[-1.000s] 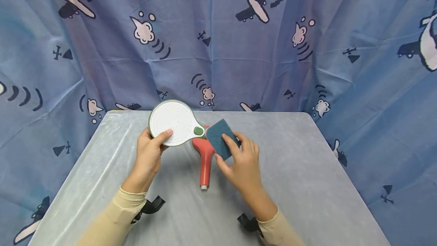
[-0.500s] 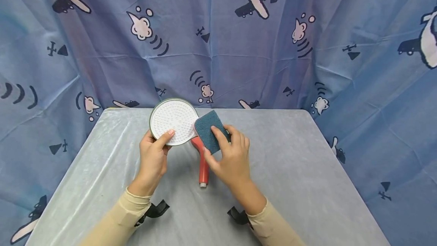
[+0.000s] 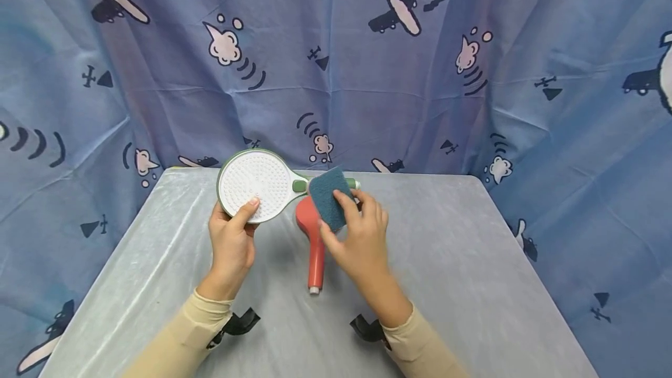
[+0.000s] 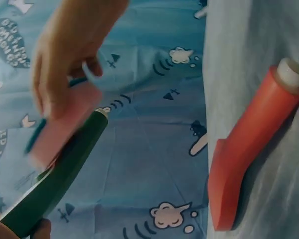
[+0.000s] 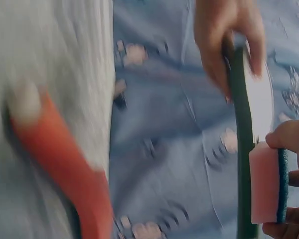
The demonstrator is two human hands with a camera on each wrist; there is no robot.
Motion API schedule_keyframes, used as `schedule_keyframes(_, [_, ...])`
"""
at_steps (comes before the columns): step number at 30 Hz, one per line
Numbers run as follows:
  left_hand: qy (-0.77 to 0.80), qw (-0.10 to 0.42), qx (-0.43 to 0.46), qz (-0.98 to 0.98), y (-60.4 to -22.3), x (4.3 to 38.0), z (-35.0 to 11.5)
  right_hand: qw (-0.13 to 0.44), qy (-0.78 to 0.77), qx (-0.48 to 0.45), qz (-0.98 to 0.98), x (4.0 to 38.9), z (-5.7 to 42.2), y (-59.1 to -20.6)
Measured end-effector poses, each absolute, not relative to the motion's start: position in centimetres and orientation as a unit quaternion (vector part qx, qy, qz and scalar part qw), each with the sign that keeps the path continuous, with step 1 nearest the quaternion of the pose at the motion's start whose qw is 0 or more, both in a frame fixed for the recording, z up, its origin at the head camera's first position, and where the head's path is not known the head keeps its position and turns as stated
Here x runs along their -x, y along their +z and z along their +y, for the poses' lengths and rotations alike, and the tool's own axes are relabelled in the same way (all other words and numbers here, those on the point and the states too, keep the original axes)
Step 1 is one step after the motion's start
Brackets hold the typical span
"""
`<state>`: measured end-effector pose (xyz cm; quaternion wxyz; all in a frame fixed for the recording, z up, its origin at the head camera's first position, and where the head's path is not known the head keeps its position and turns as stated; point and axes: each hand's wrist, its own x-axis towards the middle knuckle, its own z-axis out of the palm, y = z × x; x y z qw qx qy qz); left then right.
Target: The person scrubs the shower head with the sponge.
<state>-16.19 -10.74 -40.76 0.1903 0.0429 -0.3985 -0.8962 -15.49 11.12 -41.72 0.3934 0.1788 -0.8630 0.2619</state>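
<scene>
My left hand [image 3: 231, 247] grips a green and white shower head [image 3: 257, 185] by its round head, thumb on the nozzle face. Its handle points right, above the table. In my right hand [image 3: 362, 238] is a sponge [image 3: 329, 197] with a teal scouring side and a pink side. The right wrist view shows the pink side of the sponge [image 5: 265, 184] against the shower head's handle, just below the face. A red shower head [image 3: 316, 249] lies on the table beneath, touched by neither hand; its handle end [image 4: 290, 73] is pale.
A grey cloth covers the table [image 3: 446, 261]. Behind it and at both sides hangs a blue curtain [image 3: 336, 74] with aeroplane prints. Black straps [image 3: 241, 322] hang at both wrists.
The sponge has moved left and right along the shower head's handle, covering the green button half a second ago and showing it now. The left hand keeps its grip; the red shower head stays put.
</scene>
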Motion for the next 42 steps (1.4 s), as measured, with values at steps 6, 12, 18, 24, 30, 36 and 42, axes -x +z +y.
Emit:
schedule_keyframes(6, [-0.896,0.19,-0.066,-0.396,-41.1,16.0,-10.2,0.375,0.261,-0.185,-0.87,15.3,10.5,-42.4])
schedule_keyframes(12, [-0.895,0.193,-0.073,-0.396,-41.1,16.3,-10.4,0.394,0.279,-0.102,-0.87,17.4,13.6,-42.1])
schedule_keyframes(18, [-0.887,0.202,-0.063,-0.409,-41.4,16.3,-10.4,0.401,0.283,-0.128,-0.862,16.7,12.6,-42.4])
schedule_keyframes(24, [-0.879,0.215,-0.034,-0.424,-41.7,16.4,-10.4,0.361,0.297,-0.165,-0.869,16.3,12.1,-42.0])
schedule_keyframes(30, [-0.88,0.241,0.021,-0.408,-41.7,16.7,-10.8,0.288,0.37,-0.07,-0.88,17.4,14.4,-41.3])
schedule_keyframes(36, [-0.87,0.256,0.059,-0.417,-41.8,16.8,-11.1,0.223,0.413,-0.066,-0.88,17.3,14.3,-41.0])
schedule_keyframes(42, [-0.854,0.279,0.057,-0.436,-41.8,16.9,-11.1,0.188,0.418,-0.074,-0.886,17.0,14.1,-40.8])
